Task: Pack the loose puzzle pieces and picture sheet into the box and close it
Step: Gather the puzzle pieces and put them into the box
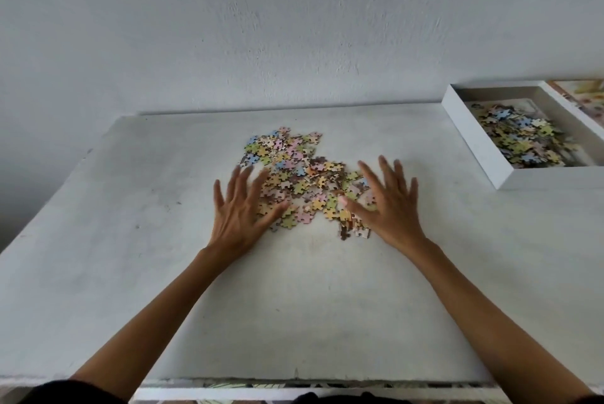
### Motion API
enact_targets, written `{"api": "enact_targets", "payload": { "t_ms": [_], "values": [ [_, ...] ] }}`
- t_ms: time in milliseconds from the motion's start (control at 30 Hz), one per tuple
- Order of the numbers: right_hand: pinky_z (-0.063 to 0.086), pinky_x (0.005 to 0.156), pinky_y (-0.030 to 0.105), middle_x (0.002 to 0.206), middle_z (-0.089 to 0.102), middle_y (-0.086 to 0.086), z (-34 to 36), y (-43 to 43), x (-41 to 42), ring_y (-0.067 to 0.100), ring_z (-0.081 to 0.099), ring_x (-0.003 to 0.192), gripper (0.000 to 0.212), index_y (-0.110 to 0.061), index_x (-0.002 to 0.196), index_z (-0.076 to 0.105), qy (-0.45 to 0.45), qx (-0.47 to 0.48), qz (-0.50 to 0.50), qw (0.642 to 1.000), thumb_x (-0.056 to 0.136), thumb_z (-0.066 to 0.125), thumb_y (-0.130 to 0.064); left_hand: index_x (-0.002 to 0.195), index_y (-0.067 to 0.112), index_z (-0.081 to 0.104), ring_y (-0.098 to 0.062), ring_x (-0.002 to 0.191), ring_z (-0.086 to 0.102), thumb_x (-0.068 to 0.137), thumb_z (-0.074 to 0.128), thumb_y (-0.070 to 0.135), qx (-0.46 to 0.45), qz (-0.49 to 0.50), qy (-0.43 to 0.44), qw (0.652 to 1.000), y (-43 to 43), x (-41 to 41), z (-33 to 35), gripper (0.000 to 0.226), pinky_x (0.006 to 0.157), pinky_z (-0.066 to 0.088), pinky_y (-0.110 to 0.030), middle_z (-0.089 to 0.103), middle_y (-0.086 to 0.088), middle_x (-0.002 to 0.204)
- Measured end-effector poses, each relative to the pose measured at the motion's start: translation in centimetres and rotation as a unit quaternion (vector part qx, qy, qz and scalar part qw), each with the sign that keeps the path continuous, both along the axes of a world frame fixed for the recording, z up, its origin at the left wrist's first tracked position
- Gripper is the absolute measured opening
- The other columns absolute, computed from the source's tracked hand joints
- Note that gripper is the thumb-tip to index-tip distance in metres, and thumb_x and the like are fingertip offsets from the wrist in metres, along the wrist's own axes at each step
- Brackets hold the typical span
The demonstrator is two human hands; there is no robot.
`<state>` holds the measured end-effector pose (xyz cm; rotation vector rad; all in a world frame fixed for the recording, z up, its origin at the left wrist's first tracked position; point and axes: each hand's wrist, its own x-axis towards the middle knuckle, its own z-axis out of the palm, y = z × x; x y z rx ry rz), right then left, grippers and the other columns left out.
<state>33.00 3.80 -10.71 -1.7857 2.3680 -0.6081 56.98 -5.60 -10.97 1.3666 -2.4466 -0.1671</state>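
A heap of loose pastel puzzle pieces [295, 174] lies in the middle of the white table [130, 256]. My left hand [240, 209] is spread flat at the heap's left side, fingers straight. My right hand [390, 204] is spread the same way at the heap's right side, its thumb over some pieces. Neither hand holds anything. An open white box [474, 138] stands at the far right and has several pieces [519, 138] inside. A printed sheet or lid [585, 93] shows beyond the box at the frame's right edge.
A white wall [294, 27] rises directly behind the table. The table's near edge runs along the bottom, with a patterned surface [294, 384] showing just below it. Bare tabletop stretches to the left of the heap.
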Motion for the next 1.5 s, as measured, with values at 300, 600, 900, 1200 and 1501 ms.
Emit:
{"api": "enact_targets", "payload": {
  "t_ms": [300, 600, 900, 1200, 1501],
  "values": [
    [-0.013, 0.109, 0.039, 0.156, -0.012, 0.010, -0.8, -0.6, -0.8, 0.026, -0.014, 0.143, 0.117, -0.030, 0.145, -0.005, -0.006, 0.073, 0.002, 0.997, 0.046, -0.021, -0.089, 0.147, 0.020, -0.003, -0.018, 0.143, -0.014, 0.060, -0.007, 0.089, 0.098, 0.010, 0.025, 0.995, -0.5, -1.6, -0.8, 0.111, 0.117, -0.008, -0.040, -0.008, -0.008, 0.157],
    [0.016, 0.116, 0.040, 0.153, 0.023, 0.006, 2.4, -9.2, -1.9, 0.021, 0.017, 0.142, 0.056, -0.023, 0.141, 0.030, -0.135, -0.004, 0.076, 0.988, 0.093, 0.035, -0.051, 0.139, 0.017, 0.032, -0.025, 0.141, 0.019, 0.072, 0.010, 0.081, 0.090, 0.005, 0.164, 0.982, -10.4, -2.3, 2.5, 0.095, 0.116, 0.014, -0.050, 0.026, -0.009, 0.150],
    [0.016, 0.116, 0.041, 0.155, 0.018, 0.004, 2.0, -18.4, -1.0, 0.021, 0.016, 0.143, 0.050, -0.020, 0.144, 0.025, -0.175, 0.094, 0.177, 0.964, 0.097, 0.035, -0.034, 0.143, 0.020, 0.026, -0.022, 0.143, 0.016, 0.089, 0.014, 0.055, 0.188, -0.074, 0.084, 0.976, -16.9, -5.6, 1.1, 0.066, 0.116, 0.006, -0.046, 0.024, -0.006, 0.153],
    [0.004, 0.115, 0.034, 0.155, 0.017, 0.001, 0.5, -15.5, -1.1, 0.018, 0.007, 0.144, 0.047, -0.020, 0.144, 0.024, -0.078, 0.094, 0.221, 0.967, 0.099, 0.029, -0.033, 0.140, 0.027, 0.032, -0.003, 0.136, 0.015, 0.070, -0.001, 0.083, 0.162, -0.209, 0.033, 0.964, -14.0, -5.2, 0.7, 0.096, 0.114, 0.008, -0.035, 0.027, 0.001, 0.152],
    [-0.005, 0.113, 0.050, 0.156, -0.012, 0.002, 1.3, -7.8, -2.4, 0.023, -0.008, 0.144, 0.119, -0.046, 0.140, -0.004, -0.060, 0.120, 0.222, 0.966, 0.037, 0.017, -0.100, 0.144, 0.040, 0.002, -0.023, 0.144, -0.011, 0.044, 0.021, 0.098, 0.170, -0.155, -0.043, 0.972, -6.8, -1.2, 2.1, 0.117, 0.113, -0.007, -0.055, -0.007, -0.004, 0.157]
  ]
}}
